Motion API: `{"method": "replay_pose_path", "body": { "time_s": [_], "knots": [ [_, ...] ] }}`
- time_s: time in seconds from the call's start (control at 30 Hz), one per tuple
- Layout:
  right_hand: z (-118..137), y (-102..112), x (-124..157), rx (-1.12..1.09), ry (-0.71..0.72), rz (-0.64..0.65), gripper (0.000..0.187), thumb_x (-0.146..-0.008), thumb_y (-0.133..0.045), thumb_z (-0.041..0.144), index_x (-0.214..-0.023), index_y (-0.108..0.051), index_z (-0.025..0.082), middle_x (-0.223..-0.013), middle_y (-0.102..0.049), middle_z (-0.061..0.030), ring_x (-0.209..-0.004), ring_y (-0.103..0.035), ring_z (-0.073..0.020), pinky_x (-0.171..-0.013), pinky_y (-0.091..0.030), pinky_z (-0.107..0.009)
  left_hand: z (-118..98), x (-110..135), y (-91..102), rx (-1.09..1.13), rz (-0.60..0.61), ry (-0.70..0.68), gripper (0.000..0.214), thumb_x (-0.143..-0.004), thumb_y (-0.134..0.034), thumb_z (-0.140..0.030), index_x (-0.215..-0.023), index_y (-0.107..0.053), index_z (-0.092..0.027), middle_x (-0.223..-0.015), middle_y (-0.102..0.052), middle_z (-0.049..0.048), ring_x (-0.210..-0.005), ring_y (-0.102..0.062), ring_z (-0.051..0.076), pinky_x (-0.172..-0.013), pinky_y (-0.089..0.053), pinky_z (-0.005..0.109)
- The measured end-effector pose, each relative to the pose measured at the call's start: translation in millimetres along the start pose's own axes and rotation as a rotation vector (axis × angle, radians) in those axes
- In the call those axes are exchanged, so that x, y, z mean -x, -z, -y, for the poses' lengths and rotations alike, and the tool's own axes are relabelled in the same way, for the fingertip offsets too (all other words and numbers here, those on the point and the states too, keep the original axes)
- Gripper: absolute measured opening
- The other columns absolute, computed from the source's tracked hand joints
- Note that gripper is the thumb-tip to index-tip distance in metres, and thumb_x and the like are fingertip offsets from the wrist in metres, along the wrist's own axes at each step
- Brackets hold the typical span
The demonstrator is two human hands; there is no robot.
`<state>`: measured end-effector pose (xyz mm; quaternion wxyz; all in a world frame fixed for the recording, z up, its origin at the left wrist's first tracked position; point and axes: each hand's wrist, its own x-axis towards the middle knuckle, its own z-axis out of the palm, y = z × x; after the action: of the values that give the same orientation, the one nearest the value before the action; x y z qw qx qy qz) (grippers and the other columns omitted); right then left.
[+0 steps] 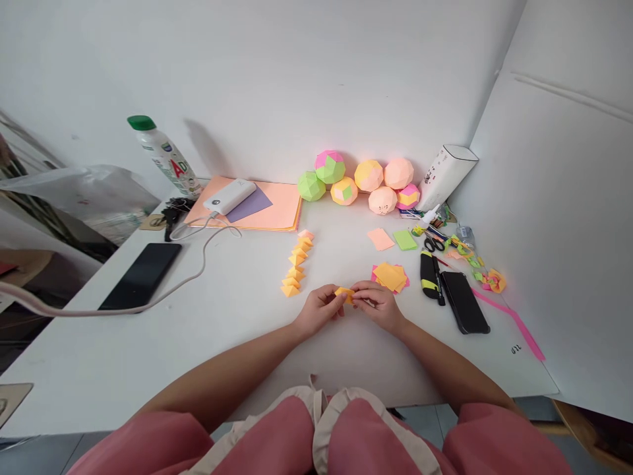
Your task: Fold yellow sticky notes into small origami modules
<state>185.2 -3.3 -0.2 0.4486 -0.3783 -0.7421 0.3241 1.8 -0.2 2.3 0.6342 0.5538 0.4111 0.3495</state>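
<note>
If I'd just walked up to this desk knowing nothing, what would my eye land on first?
Probably the bright paper balls, clustered at the back of the desk by the wall. Next might come the row of mostly orange folded papers, beyond the left hand, and then the small orange piece held between that hand and the right hand.

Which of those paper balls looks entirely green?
The leftmost green faceted paper ball: only green shows on it, while every other ball shows at least one other colour.
</note>
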Motion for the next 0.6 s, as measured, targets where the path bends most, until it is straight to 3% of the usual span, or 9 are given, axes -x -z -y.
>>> {"method": "replay_pose_path", "body": {
  "time_s": [0.1,0.23,0.37,0.5,0.6],
  "knots": [
    [-1.8,-0.6,-0.1,0.017,0.009,0.007,0.013,-0.081,-0.058,0.027,-0.083,-0.067,0.019,-0.088,-0.064,-0.009,-0.081,-0.062,-0.018,-0.064,-0.055,-0.032,-1.3,0.2,-0.5,0.036,-0.017,0.059,0.039,-0.077,-0.053,-0.053,-0.081,-0.061,-0.015,-0.058,-0.058,0.0,-0.048,-0.053,0.01,-0.047,-0.043,0.021],
    [-3.0,-0.3,1.5,-0.126,-0.112,0.08,0.014,-0.08,-0.06,0.028,-0.089,-0.066,0.019,-0.085,-0.062,-0.0068,-0.065,-0.06,-0.013,-0.054,-0.053,-0.027,-1.1,-1.1,-0.4,0.054,-0.008,0.095,0.04,-0.078,-0.05,-0.055,-0.077,-0.058,-0.015,-0.058,-0.059,-0.0008,-0.044,-0.053,0.009,-0.043,-0.041,0.021],
    [-1.5,0.2,2.7,-0.278,-0.171,0.146,0.013,-0.081,-0.057,0.026,-0.09,-0.064,0.018,-0.083,-0.058,-0.004,-0.055,-0.058,-0.0089,-0.053,-0.054,-0.026,-0.1,-2.2,-0.9,0.068,0.004,0.085,0.041,-0.079,-0.047,-0.056,-0.077,-0.055,-0.016,-0.059,-0.062,0.0,-0.044,-0.054,0.009,-0.045,-0.043,0.021],
    [0.3,0.6,2.8,-0.263,-0.125,0.174,0.017,-0.084,-0.048,0.02,-0.092,-0.064,0.018,-0.088,-0.056,-0.0059,-0.06,-0.059,-0.0095,-0.056,-0.055,-0.027,1.3,-2.2,-0.4,0.078,0.025,0.088,0.041,-0.079,-0.048,-0.056,-0.08,-0.053,-0.016,-0.059,-0.063,0.0008,-0.046,-0.055,0.01,-0.047,-0.044,0.022],
    [-0.2,1.1,2.7,-0.091,0.026,0.155,0.023,-0.084,-0.043,0.015,-0.095,-0.063,0.02,-0.089,-0.057,-0.0078,-0.068,-0.058,-0.0126,-0.056,-0.053,-0.027,1.0,-2.6,1.3,0.091,0.037,0.104,0.04,-0.079,-0.048,-0.055,-0.08,-0.053,-0.016,-0.056,-0.061,-0.0004,-0.044,-0.054,0.009,-0.044,-0.041,0.02]
  ]
}}
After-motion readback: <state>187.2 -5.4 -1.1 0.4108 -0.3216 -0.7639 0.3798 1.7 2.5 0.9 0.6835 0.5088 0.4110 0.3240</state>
